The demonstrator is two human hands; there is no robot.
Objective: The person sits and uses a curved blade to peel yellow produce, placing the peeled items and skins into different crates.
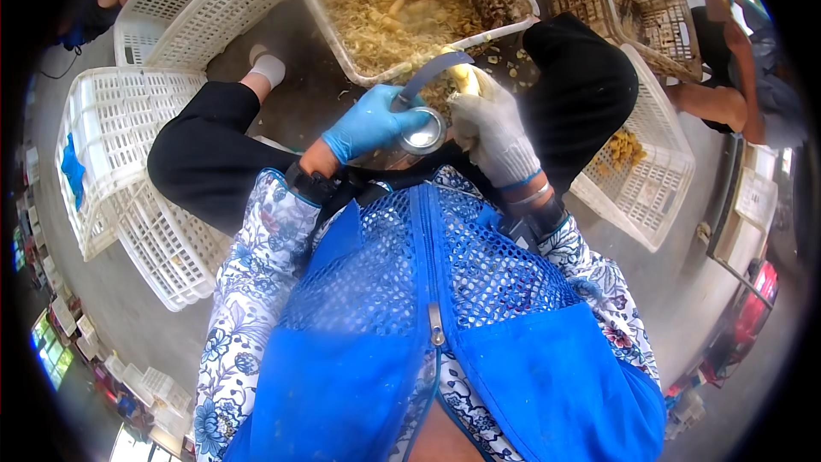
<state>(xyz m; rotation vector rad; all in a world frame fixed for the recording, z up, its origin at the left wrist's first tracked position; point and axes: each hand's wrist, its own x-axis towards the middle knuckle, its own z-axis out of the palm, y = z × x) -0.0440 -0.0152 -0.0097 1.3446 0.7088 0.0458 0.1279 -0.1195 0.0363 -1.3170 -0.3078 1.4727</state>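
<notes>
My left hand (378, 120), in a blue disposable glove, is closed around the handle of a curved knife (431, 74). The dark blade arcs up and to the right, its tip overlapping a pale yellow peeled root or shoot (467, 79); whether they touch I cannot tell. That piece is gripped by my right hand (494, 131), which wears a whitish knit glove. A round shiny metal thing (423, 131) shows beside the left fingers; how it is supported is hidden. Beyond both hands stands a large dirty white tub (349, 70) holding yellowish pieces and shreds.
White slatted crates (122, 102) stand on the left, one with a blue glove (72, 171) on it. Right of my knee, another crate (654, 196) holds yellow pieces (621, 153). Brown-stained crates (667, 25) stand beyond. Other people's limbs (712, 106) show at both sides.
</notes>
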